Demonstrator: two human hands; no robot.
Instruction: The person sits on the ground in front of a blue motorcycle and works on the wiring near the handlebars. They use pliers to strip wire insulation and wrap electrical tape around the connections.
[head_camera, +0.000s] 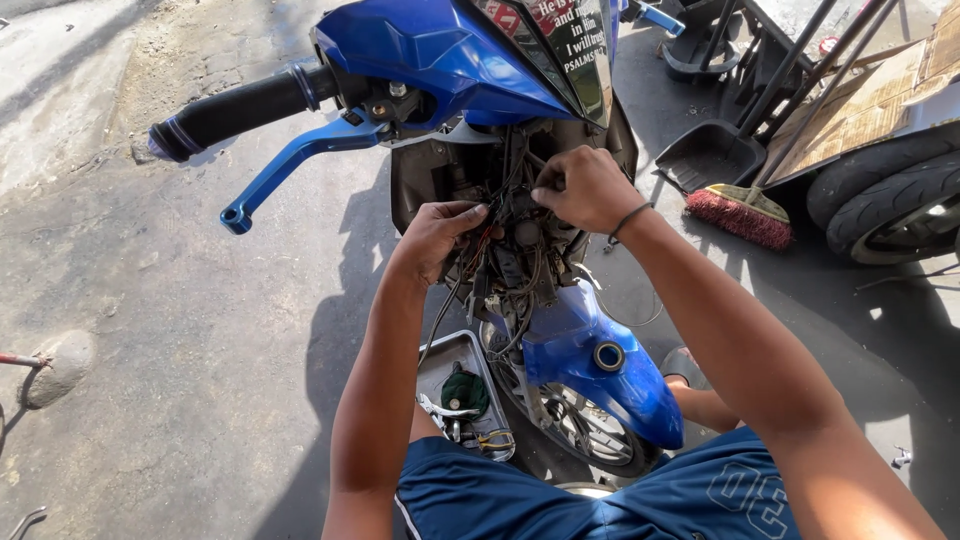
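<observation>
Both hands work in the wire bundle (505, 235) inside the blue motorcycle's (470, 60) opened front. Right hand (585, 188) has its grip closed, fingers curled and pinching wires at the bundle's top; left hand (435, 238), at 8 o'clock from it, pinches thin strands between fingertips. Wires run roughly from 12 to 6 o'clock, down toward the blue fender (600, 370). Forearms rise from the lower edge, converging. Handlebar grip (235, 110) points to 9 o'clock; a metal tray (450, 352) lies at 6 o'clock on the ground.
</observation>
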